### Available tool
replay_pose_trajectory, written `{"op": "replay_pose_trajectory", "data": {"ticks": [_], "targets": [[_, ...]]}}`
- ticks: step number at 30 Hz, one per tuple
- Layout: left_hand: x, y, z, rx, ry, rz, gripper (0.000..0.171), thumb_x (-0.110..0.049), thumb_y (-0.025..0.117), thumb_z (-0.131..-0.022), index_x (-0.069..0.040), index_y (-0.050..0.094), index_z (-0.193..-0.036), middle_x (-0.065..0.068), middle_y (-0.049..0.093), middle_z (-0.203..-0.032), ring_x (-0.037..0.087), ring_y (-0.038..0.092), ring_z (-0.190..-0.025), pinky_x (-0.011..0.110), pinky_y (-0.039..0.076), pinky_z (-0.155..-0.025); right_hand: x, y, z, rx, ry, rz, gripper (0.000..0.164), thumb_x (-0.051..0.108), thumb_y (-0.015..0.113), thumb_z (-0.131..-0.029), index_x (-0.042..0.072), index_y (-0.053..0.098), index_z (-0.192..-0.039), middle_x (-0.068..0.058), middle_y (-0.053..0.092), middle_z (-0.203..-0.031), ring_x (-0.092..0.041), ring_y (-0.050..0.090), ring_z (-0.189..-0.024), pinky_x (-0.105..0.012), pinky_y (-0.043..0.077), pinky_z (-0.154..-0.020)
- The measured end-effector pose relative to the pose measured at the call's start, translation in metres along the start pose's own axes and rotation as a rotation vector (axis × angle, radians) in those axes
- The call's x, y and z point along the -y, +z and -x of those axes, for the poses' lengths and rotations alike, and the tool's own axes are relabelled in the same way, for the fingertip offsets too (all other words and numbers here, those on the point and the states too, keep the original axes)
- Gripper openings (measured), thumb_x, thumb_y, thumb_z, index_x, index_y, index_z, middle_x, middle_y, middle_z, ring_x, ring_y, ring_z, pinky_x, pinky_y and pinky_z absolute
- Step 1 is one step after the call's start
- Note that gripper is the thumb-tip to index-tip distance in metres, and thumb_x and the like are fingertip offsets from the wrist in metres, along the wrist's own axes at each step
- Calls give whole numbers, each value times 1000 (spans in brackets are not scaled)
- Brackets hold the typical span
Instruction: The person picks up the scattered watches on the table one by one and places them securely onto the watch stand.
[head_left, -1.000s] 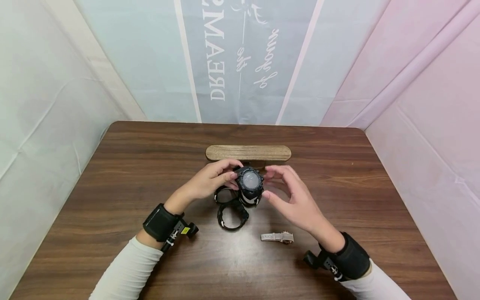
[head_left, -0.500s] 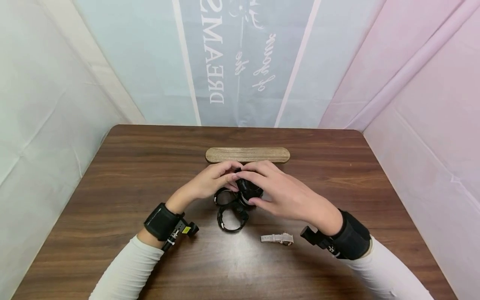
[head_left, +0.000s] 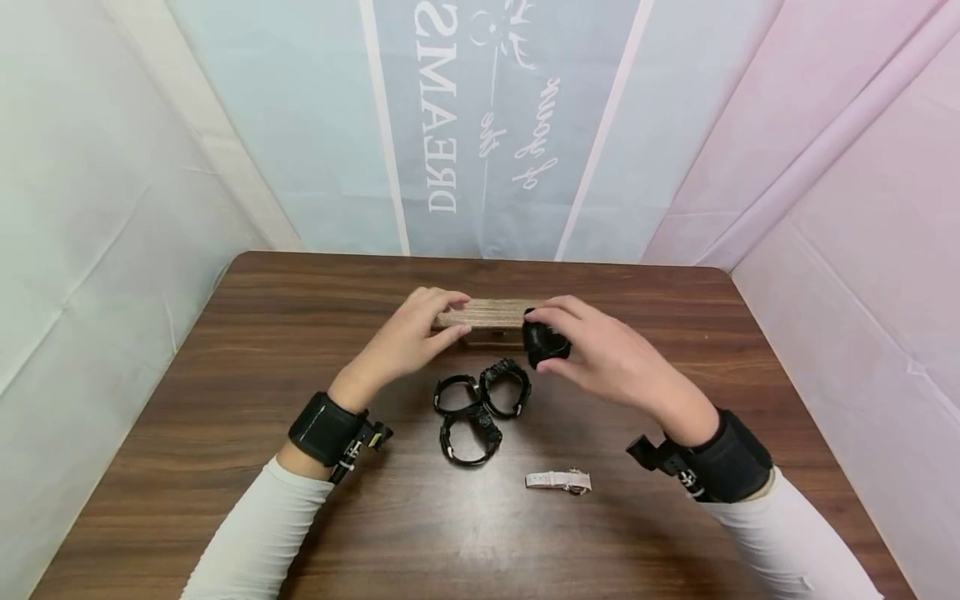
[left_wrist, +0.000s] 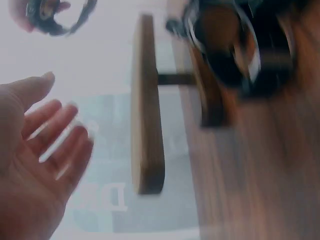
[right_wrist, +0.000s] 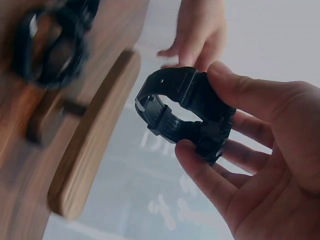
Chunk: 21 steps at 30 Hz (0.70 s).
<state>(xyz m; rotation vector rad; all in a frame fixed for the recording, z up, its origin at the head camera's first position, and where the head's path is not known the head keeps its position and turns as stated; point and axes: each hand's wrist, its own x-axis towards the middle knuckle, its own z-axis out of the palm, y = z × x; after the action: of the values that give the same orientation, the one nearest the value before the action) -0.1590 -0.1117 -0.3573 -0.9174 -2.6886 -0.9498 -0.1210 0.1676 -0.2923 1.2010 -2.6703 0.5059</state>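
Right hand [head_left: 606, 354] grips black watch [head_left: 542, 343] by case, raised near right end of wooden bar [head_left: 491, 313]; strap loop points away from palm, buckle outermost (see right wrist view). Bar's long axis: left-right. Left hand [head_left: 401, 337]: fingers extended, thumb apart, beside bar's left end. Surface: dark wood-grain table [head_left: 420, 533], three looped watches [head_left: 477, 407], pale-strapped watch [head_left: 558, 481]. Room: white side sheet [head_left: 112, 292], lettered blue hanging [head_left: 498, 179] behind.

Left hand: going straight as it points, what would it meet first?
By the head view, the left hand would likely meet the wooden bar first; height is unclear, and if it passes over, the black watch in the right hand lies beyond.
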Motion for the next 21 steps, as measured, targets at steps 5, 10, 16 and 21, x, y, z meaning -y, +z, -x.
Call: {"op": "replay_pose_trajectory", "data": {"ticks": [5, 10, 16, 21], "targets": [[16, -1, -2, 81, -103, -300, 73, -48, 65, -81, -9, 39, -138, 10, 42, -133, 29, 35, -122, 45, 36, -101, -30, -5, 6, 20, 179, 62, 58, 28, 75, -76, 12, 51, -126, -5, 50, -123, -21, 53, -106, -41, 49, -84], [27, 1, -5, 152, -163, -330, 77, -38, 70, -80, -5, 35, -139, 15, 39, -134, 32, 32, -125, 43, 38, -99, -53, -8, 12, 64, 331, 101, 63, 26, 73, -78, 12, 47, -133, -9, 47, -128, -28, 52, -108, -47, 48, -81], [32, 1, -11, 187, -199, -291, 72, -32, 71, -79, -3, 38, -137, 15, 43, -131, 30, 36, -121, 43, 40, -97, -71, -7, 18, 86, 393, 119, 62, 27, 73, -78, 13, 47, -133, -10, 46, -128, -31, 53, -107, -49, 48, -78], [36, 2, -13, 217, -216, -284, 64, -28, 71, -80, -2, 43, -132, 15, 46, -127, 30, 41, -118, 42, 39, -97, -82, -2, 20, 108, 409, 87, 61, 27, 74, -77, 14, 49, -131, -9, 47, -128, -30, 50, -110, -49, 46, -81]]}}
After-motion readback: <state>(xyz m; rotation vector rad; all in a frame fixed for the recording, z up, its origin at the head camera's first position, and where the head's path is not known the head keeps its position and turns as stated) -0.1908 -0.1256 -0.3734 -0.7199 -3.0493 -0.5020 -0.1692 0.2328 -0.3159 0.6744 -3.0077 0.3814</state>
